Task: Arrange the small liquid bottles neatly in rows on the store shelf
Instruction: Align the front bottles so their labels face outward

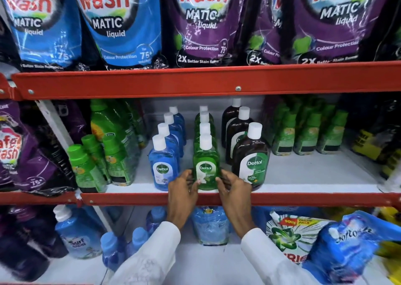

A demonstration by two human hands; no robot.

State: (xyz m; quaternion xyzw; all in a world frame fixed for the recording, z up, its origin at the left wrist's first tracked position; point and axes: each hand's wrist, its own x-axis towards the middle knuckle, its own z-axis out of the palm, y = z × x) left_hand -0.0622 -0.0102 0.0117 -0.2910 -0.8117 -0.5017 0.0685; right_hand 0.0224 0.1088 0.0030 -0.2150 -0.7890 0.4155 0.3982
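On the white middle shelf [303, 176] stand three front-to-back rows of white-capped Dettol bottles. The blue row [162, 165] is on the left, the green row in the middle, the brown row [251, 159] on the right. The front green bottle [206, 165] stands upright at the shelf's front edge. My left hand [183, 189] grips its lower left side. My right hand [233, 189] grips its lower right side. Both hands' fingers cover the bottle's bottom corners.
Green-capped bottles [91, 165] crowd the shelf to the left, more green bottles [308, 133] stand at the right rear. Red shelf rails [195, 83] run above and below. Large detergent pouches [121, 24] fill the top shelf. Blue bottles and packs [288, 234] sit on the lower shelf.
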